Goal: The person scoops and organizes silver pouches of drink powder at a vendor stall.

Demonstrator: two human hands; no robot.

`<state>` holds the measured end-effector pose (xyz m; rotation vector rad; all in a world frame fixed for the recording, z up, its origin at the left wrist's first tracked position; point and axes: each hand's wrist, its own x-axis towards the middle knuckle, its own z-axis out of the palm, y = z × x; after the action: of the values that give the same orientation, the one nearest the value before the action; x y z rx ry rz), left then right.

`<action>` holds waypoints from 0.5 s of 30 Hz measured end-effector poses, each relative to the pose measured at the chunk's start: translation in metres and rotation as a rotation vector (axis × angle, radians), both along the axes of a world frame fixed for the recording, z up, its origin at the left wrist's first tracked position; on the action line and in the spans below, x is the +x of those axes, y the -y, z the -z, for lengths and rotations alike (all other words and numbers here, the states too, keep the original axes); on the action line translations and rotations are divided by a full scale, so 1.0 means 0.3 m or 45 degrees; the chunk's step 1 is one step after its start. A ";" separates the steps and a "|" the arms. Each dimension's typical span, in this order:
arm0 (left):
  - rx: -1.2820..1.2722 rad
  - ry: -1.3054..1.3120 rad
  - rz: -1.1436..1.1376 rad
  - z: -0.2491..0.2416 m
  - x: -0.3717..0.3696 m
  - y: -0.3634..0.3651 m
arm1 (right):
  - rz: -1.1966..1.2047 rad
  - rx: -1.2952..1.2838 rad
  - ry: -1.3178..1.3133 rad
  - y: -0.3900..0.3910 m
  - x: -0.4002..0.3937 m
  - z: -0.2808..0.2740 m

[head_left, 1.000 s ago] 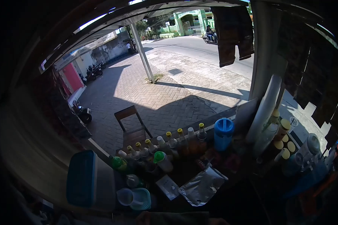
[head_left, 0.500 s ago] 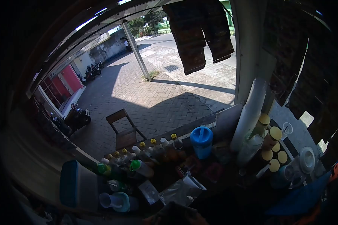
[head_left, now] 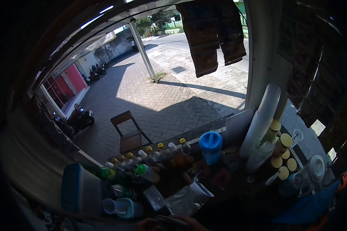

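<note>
At the bottom edge, my left hand (head_left: 147, 224) and my right hand (head_left: 190, 222) are partly in view, dim and close together. Their fingers are curled around a dark greyish item between them, too dim to identify. Just above lies a silver foil pouch (head_left: 189, 198), with a small white box (head_left: 154, 197) to its left. A green-capped bottle (head_left: 147, 173) stands behind the box. Left of the box are a teal-lidded container (head_left: 132, 208) and a clear cup (head_left: 109, 206).
Yellow- and white-capped bottles (head_left: 160, 151) line the back edge. A blue lidded jug (head_left: 211, 148), stacked plastic cups (head_left: 263, 119) and yellow-lidded jars (head_left: 284, 141) stand to the right. A large bin (head_left: 81, 188) is at left; a wooden chair (head_left: 130, 141) stands outside. Packets (head_left: 200, 38) hang above.
The view has shifted slightly, so most things sit a little further right. Both hands now show more clearly at the bottom edge, with the greyish item between them.
</note>
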<state>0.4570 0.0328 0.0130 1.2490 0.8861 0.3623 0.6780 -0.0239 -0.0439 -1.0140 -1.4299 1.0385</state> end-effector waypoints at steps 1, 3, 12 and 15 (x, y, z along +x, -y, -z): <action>0.417 -0.321 -0.142 -0.014 0.003 0.006 | -0.147 -0.269 -0.318 -0.006 0.004 -0.024; 0.580 -0.135 -0.473 -0.019 0.041 0.014 | -0.129 -0.468 -0.620 -0.021 -0.040 -0.056; 0.603 -0.241 -1.106 0.170 -0.045 0.002 | -0.574 -0.809 -0.738 -0.069 -0.175 0.101; 0.375 -0.146 -0.992 0.187 -0.057 0.003 | -0.200 -0.950 -0.748 -0.070 -0.256 0.111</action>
<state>0.4398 0.0320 -0.0432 1.1518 1.4453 1.0777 0.6012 -0.0030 -0.0771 -0.9800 -0.6380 1.8757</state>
